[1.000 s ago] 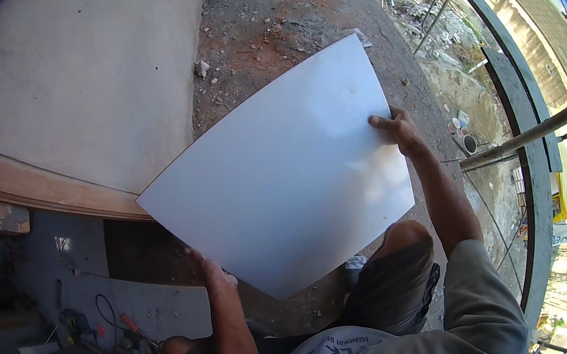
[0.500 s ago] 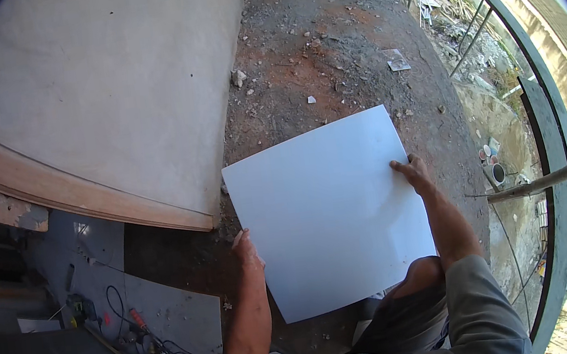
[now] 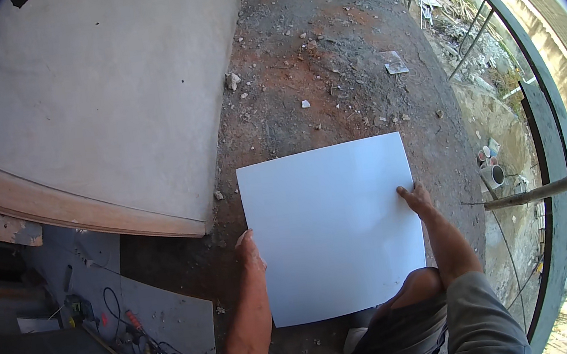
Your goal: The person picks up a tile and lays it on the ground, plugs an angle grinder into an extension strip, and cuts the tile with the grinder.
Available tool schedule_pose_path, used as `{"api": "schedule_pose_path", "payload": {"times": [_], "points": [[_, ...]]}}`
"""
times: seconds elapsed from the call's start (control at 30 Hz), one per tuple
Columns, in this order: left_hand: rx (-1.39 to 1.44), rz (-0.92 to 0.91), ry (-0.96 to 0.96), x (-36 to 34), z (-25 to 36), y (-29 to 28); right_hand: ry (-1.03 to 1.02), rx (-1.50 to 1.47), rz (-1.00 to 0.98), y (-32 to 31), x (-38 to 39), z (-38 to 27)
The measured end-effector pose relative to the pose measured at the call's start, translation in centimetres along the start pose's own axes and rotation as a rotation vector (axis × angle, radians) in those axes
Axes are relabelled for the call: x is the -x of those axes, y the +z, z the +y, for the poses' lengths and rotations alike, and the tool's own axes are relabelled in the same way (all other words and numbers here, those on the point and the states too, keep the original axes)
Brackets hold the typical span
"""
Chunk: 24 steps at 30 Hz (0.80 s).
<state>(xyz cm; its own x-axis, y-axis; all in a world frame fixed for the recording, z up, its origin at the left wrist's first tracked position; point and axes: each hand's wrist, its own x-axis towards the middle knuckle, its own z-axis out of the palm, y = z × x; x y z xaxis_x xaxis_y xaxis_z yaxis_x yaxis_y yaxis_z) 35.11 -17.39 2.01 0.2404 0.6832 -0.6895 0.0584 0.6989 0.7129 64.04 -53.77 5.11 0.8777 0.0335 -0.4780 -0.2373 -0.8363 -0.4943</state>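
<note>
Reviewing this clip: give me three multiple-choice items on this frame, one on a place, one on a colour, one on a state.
1. Where does the right hand grip the tile?
A. its right edge
B. its far edge
C. its underside middle

2. What colour is the tile?
A. black
B. white
C. red

3. How is the tile held?
A. by the left hand alone
B. lying flat, untouched
C. between both hands

Answers: 1 A, the right hand's fingers curl over the right edge. 2 B, its face is plain white against the dirt floor. 3 C, the left hand presses the left edge while the right grips the other.
</note>
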Motion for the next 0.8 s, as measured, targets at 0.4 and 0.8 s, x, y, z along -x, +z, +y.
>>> {"api": "schedule_pose_path", "payload": {"times": [0.4,0.8], "points": [[-0.227,-0.137,0.159,1.1,6.4,12.1,0.067,-0.12,0.09,-1.4,-2.2,3.8],[-0.363,-0.505,0.007,-10.7,5.2,21.8,0.317,-0.252,0.159,2.1,0.2,6.6]]}}
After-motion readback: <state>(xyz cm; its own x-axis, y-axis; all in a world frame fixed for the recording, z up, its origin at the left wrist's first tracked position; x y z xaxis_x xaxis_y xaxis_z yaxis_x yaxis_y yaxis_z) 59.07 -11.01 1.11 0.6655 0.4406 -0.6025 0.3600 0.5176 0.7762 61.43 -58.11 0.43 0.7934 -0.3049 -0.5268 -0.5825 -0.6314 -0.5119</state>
